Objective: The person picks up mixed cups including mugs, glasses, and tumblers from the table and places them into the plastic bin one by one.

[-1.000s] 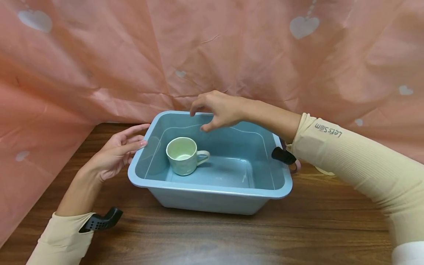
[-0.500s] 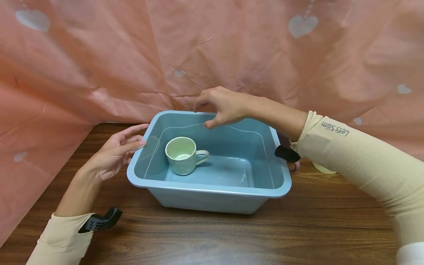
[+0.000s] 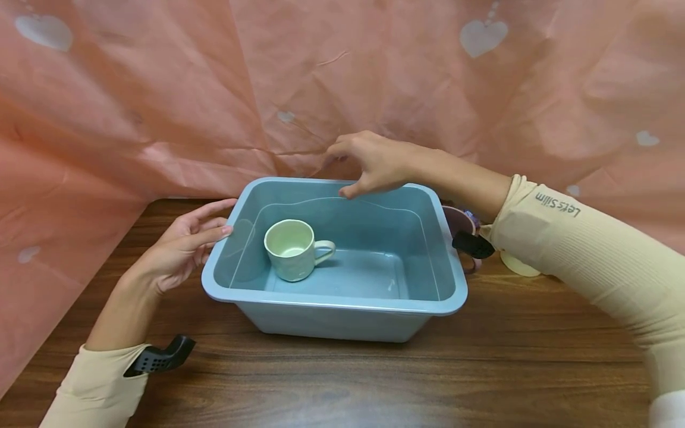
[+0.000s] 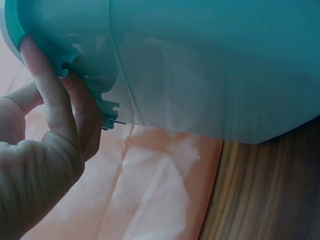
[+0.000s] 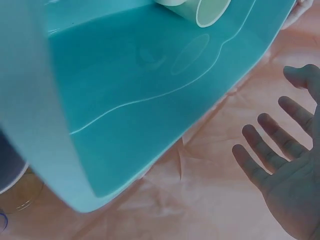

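Note:
A light blue plastic basin [image 3: 348, 305] stands on the wooden table. Inside its left part a pale green mug [image 3: 291, 251] sits upright, handle to the right. At the left rim is my left hand [image 3: 179, 246], thumb on top and the other fingers bent round the outside. The left wrist view shows these fingers [image 4: 44, 75] at the rim and its cut-out edge. My right hand [image 3: 374, 163] hovers over the back rim, holding nothing. Its fingers are spread and relaxed in the right wrist view, with the palm [image 5: 295, 195] beside the basin wall.
Beyond the basin's right end stands a pinkish mug [image 3: 459, 221], partly hidden by the basin and the right wrist's black camera mount [image 3: 473, 244]. A pale yellow round object [image 3: 518, 266] shows under the right sleeve. A pink cloth [image 3: 299, 77] with hearts hangs behind.
My right hand has moved up and to the right, away from above the green mug. The pinkish mug shows more now. My left hand stays at the left rim.

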`<control>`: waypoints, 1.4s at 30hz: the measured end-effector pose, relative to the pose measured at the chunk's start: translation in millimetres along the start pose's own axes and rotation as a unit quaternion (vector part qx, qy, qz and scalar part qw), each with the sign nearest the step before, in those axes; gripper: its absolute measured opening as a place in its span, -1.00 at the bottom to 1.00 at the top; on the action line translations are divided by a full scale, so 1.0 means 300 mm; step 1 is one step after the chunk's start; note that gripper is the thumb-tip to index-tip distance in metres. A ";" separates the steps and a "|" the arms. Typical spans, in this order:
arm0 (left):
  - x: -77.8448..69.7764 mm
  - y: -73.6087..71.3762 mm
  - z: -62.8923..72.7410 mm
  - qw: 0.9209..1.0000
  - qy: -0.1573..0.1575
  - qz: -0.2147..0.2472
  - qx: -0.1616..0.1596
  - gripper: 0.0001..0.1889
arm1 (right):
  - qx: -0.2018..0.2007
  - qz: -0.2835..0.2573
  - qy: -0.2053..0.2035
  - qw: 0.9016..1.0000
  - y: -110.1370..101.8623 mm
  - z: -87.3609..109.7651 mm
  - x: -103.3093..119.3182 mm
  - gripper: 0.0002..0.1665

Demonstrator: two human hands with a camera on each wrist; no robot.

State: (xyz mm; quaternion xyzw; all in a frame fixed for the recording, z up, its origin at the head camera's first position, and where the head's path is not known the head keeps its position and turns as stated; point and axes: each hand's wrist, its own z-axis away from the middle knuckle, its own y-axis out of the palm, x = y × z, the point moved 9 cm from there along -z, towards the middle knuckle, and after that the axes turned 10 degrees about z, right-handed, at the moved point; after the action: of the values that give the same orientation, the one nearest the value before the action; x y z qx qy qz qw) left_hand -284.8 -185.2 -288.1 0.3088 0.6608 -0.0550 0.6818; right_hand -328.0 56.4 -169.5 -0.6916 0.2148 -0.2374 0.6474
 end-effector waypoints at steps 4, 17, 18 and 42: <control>-0.001 -0.002 -0.002 1.000 -0.001 0.000 -0.003 -0.46 | -0.010 0.001 0.008 1.000 -0.007 0.029 -0.027 -0.41; 0.006 -0.001 -0.003 1.000 -0.003 0.000 -0.003 -0.46 | -0.033 -0.016 0.009 0.999 -0.006 0.067 -0.056 -0.49; 0.005 -0.001 -0.003 1.000 -0.002 0.000 -0.003 -0.46 | -0.035 -0.017 0.011 0.999 -0.009 0.071 -0.059 -0.49; 0.005 -0.008 -0.004 1.000 -0.004 -0.004 -0.006 -0.45 | -0.062 -0.011 0.018 0.998 -0.023 0.146 -0.125 -0.53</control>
State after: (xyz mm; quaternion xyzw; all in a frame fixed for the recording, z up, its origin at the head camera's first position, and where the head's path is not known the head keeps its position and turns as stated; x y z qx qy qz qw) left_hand -286.8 -186.0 -290.4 0.3020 0.6597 -0.0549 0.6860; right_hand -331.4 114.4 -166.6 -0.7281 0.2336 -0.2431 0.5969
